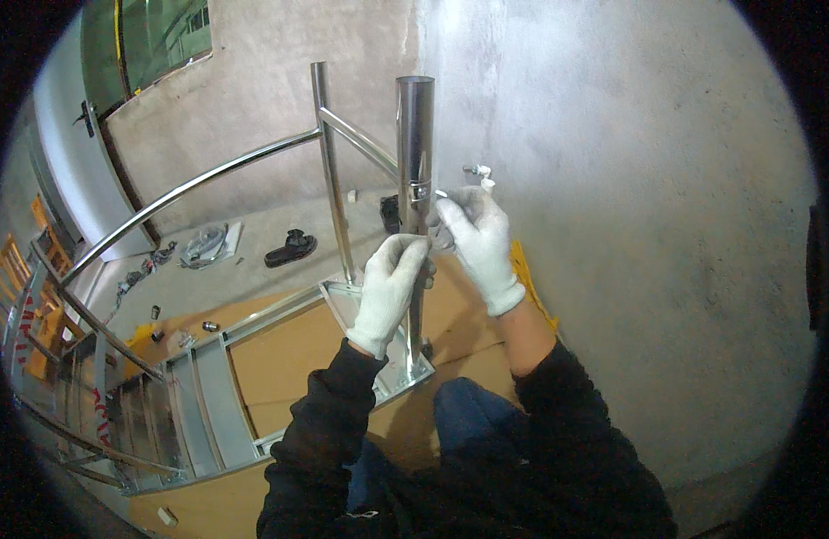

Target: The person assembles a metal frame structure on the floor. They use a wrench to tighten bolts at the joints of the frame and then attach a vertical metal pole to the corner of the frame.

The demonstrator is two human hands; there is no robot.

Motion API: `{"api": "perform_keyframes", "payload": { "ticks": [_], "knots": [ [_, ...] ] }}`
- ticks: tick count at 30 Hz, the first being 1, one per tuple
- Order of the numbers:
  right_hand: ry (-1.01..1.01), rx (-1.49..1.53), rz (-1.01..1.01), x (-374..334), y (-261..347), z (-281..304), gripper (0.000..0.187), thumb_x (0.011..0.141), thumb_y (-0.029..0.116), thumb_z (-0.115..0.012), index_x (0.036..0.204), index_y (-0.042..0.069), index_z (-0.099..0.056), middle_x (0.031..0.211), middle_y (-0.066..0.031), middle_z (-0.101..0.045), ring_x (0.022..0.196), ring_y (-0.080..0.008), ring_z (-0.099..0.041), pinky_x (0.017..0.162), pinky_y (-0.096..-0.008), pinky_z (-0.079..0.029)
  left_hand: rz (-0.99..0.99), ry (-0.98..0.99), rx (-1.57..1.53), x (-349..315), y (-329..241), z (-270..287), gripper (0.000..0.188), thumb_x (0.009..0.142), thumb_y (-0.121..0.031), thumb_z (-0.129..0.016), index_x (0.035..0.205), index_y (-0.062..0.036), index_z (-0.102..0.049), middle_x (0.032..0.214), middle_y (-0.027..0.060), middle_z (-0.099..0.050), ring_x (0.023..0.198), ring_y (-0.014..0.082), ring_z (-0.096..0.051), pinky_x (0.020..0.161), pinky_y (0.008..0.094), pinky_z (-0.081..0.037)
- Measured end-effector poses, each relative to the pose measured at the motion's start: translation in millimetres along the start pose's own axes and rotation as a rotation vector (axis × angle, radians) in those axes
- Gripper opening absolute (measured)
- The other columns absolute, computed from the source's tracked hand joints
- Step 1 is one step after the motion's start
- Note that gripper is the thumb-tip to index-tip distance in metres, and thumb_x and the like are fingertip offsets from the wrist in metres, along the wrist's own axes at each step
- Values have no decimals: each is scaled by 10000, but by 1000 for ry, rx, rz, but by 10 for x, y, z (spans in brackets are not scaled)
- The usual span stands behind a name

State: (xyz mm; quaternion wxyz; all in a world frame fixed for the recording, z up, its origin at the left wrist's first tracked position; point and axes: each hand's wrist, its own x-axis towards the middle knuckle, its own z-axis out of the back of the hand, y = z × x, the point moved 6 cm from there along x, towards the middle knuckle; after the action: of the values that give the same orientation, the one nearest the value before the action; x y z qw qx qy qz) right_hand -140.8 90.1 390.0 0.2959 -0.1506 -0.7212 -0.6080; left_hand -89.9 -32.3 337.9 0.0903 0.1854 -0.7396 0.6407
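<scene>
A shiny upright steel post [415, 126] stands before me, with a narrow band or joint partway up. Just below that joint, my left hand [390, 286] in a white knit glove is closed round the post, its fingertips showing on the far right side. My right hand [479, 241], gloved the same way, is at the post's right side near the joint. Its fingers are pinched together, and a small pale tip shows at them; what it is I cannot make out. A thinner rail [357, 141] joins the post to another upright [330, 171].
A metal frame [239, 395] lies on cardboard [293, 364]. Curved rails [199, 175] extend left. A black sandal [291, 249] and a coil of cable or hose [205, 244] lie on the floor. A tap [479, 171] juts from the grey wall [648, 234] at right.
</scene>
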Motion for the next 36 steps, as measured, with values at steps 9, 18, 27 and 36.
{"api": "perform_keyframes", "payload": {
  "ticks": [9, 18, 27, 36],
  "knots": [
    [137, -678, 562, 128, 205, -22, 94, 853, 140, -642, 893, 59, -615, 756, -124, -623, 616, -291, -608, 556, -377, -480, 40, -26, -8, 21, 268, 103, 243, 951, -230, -548, 1022, -1, -591, 781, 28, -594, 686, 88, -565, 620, 237, -476],
    [207, -1091, 928, 148, 394, -166, 89, 783, 92, -665, 822, 74, -587, 691, -80, -558, 583, -265, -578, 513, -369, -468, 48, -37, -6, 13, 348, 189, 238, 951, -214, -545, 1016, 7, -604, 778, 33, -606, 688, 93, -572, 621, 238, -482],
    [184, -1108, 825, 158, 351, -230, 102, 804, 122, -647, 781, 77, -558, 668, -92, -556, 579, -284, -577, 520, -383, -466, 53, -53, -79, 8, 397, 225, 239, 946, -224, -560, 1016, -2, -611, 774, 35, -611, 680, 94, -573, 618, 239, -482],
    [-35, -802, 461, 175, 227, -224, 201, 854, 176, -658, 764, 33, -549, 616, -115, -552, 558, -257, -567, 533, -375, -430, 55, -73, -90, -1, 421, 261, 228, 945, -215, -561, 1015, -4, -611, 780, 37, -611, 678, 97, -573, 621, 243, -483]
  ]
}}
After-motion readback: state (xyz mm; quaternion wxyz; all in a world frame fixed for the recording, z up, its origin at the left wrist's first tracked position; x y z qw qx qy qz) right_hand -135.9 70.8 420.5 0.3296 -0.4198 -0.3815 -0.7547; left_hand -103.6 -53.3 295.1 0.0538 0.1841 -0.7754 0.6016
